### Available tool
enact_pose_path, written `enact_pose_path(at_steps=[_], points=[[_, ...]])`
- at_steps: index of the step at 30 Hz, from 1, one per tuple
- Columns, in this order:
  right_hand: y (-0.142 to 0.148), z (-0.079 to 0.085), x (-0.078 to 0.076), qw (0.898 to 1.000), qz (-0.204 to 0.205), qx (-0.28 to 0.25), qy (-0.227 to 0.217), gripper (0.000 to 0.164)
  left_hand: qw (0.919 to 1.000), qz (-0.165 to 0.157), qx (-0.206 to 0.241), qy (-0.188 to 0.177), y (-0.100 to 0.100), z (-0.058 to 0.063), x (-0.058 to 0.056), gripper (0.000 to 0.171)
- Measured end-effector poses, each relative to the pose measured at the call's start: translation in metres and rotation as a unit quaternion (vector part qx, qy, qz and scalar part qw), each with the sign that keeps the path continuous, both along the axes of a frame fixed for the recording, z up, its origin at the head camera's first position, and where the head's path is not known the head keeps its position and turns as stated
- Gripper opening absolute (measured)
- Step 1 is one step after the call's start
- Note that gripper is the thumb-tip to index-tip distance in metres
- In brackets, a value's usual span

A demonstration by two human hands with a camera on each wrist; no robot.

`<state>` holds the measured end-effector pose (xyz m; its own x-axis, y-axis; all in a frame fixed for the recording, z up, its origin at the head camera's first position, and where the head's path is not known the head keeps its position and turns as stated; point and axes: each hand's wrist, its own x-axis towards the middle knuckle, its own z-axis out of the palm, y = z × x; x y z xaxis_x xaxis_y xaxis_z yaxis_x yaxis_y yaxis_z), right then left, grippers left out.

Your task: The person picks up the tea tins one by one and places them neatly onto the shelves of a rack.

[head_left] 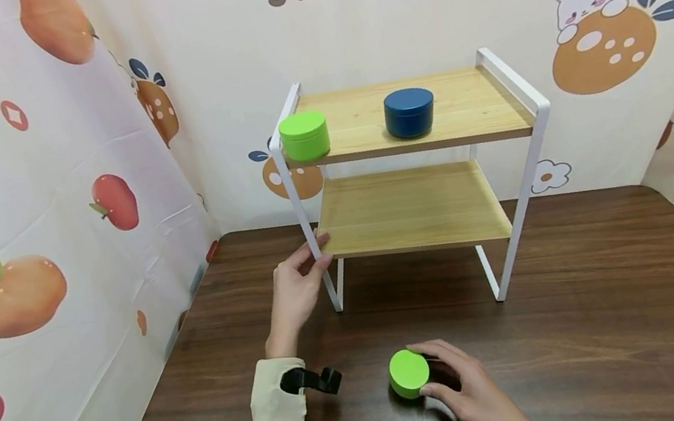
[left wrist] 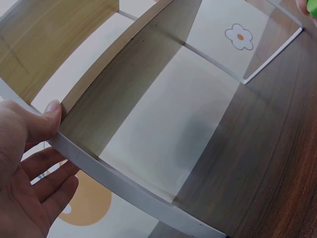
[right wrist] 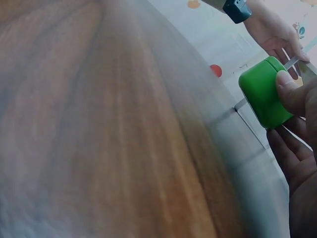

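Note:
My left hand [head_left: 297, 289] grips the two-tier shelf [head_left: 411, 209] at its left front leg, level with the lower board. The thumb lies at the board's front corner, the other fingers behind the white frame, as the left wrist view shows. Near the table's front, my right hand [head_left: 474, 393] pinches a small round green tin [head_left: 409, 372] between thumb and fingers. In the right wrist view the same green tin [right wrist: 262, 91] appears at the right edge. A larger green tin [head_left: 304, 136] and a dark blue tin [head_left: 410, 113] stand on the upper board.
The shelf stands on a brown wood-grain table [head_left: 632, 309], its white legs [head_left: 518, 223] reaching down to the tabletop. Printed cloth [head_left: 201, 54] with fruit and rabbits hangs behind and at both sides. A black strap mount [head_left: 309, 379] juts from the left wrist.

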<state>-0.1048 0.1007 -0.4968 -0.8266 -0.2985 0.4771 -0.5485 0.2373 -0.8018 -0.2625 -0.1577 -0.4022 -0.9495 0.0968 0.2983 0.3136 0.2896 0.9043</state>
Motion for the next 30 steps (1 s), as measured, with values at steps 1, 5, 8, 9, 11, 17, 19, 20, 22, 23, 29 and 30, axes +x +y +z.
enact_pose_path(at_steps=[1, 5, 8, 9, 11, 17, 19, 20, 22, 23, 29, 30], points=[[0.000, 0.001, 0.000, 1.000, -0.003, 0.002, 0.003, 0.054, 1.0000, 0.000, -0.002, 0.000, 0.000, 0.000, 0.000, 0.034], [0.002, 0.004, -0.002, 1.000, -0.011, 0.006, 0.006, 0.054, 1.0000, 0.001, -0.005, 0.003, 0.000, -0.001, 0.000, 0.034], [0.003, 0.007, -0.004, 1.000, 0.004, -0.011, -0.008, 0.054, 1.0000, 0.000, -0.007, 0.007, 0.000, 0.000, 0.000, 0.034], [0.003, 0.008, -0.004, 1.000, 0.010, -0.016, -0.013, 0.054, 0.9999, -0.001, -0.008, 0.009, 0.000, -0.001, 0.000, 0.034], [0.004, 0.011, -0.005, 0.999, 0.021, -0.027, -0.027, 0.054, 0.9999, -0.002, -0.009, 0.011, 0.000, 0.000, -0.001, 0.034], [0.006, 0.021, -0.008, 0.998, 0.037, -0.043, -0.022, 0.053, 0.9999, -0.003, -0.013, 0.011, 0.000, 0.001, -0.001, 0.034], [0.008, 0.025, -0.009, 0.998, 0.038, -0.047, -0.015, 0.052, 0.9999, -0.002, -0.013, 0.010, 0.001, 0.001, 0.000, 0.034], [0.009, 0.026, -0.010, 0.998, 0.036, -0.047, -0.014, 0.052, 0.9999, -0.001, -0.012, 0.010, 0.001, 0.001, 0.000, 0.034], [0.010, 0.030, -0.011, 0.998, 0.035, -0.046, -0.011, 0.052, 0.9999, -0.001, -0.010, 0.009, 0.001, 0.001, 0.000, 0.034], [0.011, 0.031, -0.011, 0.998, 0.034, -0.045, -0.010, 0.052, 0.9999, 0.000, -0.010, 0.009, 0.001, 0.001, 0.000, 0.034], [0.016, 0.041, -0.012, 0.999, 0.025, -0.027, -0.016, 0.052, 0.9999, -0.001, -0.008, 0.010, 0.000, 0.000, 0.000, 0.034], [0.017, 0.043, -0.012, 0.999, 0.022, -0.023, -0.020, 0.052, 0.9999, -0.001, -0.007, 0.010, 0.000, 0.000, 0.000, 0.034]])
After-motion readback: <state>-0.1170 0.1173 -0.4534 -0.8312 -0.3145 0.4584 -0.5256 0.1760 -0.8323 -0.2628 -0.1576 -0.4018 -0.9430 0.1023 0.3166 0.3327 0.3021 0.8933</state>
